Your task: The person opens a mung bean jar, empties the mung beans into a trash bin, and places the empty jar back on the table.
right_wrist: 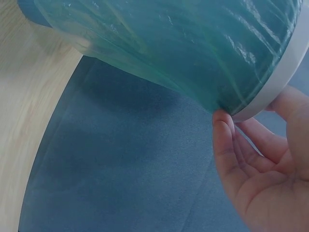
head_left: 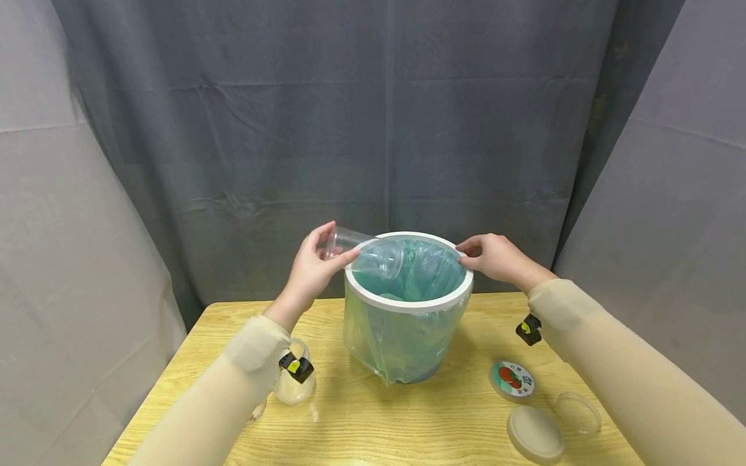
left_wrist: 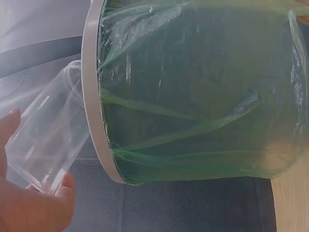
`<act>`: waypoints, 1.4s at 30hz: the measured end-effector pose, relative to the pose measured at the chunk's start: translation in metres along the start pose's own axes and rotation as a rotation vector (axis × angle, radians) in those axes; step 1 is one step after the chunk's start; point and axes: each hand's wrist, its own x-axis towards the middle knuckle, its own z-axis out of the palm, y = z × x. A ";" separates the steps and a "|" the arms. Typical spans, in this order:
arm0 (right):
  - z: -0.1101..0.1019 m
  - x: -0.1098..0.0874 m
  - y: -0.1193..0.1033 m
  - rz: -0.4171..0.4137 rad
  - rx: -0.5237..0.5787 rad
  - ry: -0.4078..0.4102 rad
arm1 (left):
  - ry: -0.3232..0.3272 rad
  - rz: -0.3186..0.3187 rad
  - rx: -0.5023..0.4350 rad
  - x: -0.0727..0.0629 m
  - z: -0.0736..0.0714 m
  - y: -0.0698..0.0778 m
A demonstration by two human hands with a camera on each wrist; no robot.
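My left hand (head_left: 311,268) grips a clear plastic jar (head_left: 373,257) near its base. The jar lies tilted on its side, and its mouth end reaches over the white rim of the trash can (head_left: 408,305). A thin green bag (head_left: 402,343) lines the can and hangs down outside it. In the left wrist view, the jar (left_wrist: 50,128) sits between thumb and fingers beside the rim (left_wrist: 91,92). My right hand (head_left: 495,259) pinches the rim at the right side, thumb and fingers around the white ring (right_wrist: 270,89) in the right wrist view.
Clear containers (head_left: 294,385) stand at the left, partly behind the left sleeve. To the right lie a round lid with a tomato picture (head_left: 511,380), a beige lid (head_left: 535,435) and a clear ring-like lid (head_left: 578,413). Grey curtains rise behind the wooden table (head_left: 361,427).
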 end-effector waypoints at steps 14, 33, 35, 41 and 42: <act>0.001 -0.001 0.002 -0.005 0.017 0.008 | 0.012 -0.035 -0.103 -0.008 0.003 -0.003; 0.004 -0.003 0.008 -0.022 0.009 0.033 | 0.160 -0.030 -0.366 -0.013 0.009 -0.007; 0.004 -0.003 0.008 -0.019 0.010 0.036 | 0.152 -0.037 -0.407 -0.014 0.009 -0.007; 0.004 -0.004 0.007 -0.014 0.013 0.035 | 0.139 -0.062 -0.506 -0.016 0.011 -0.008; 0.003 -0.004 0.007 -0.012 0.013 0.034 | 0.137 -0.065 -0.518 -0.017 0.011 -0.009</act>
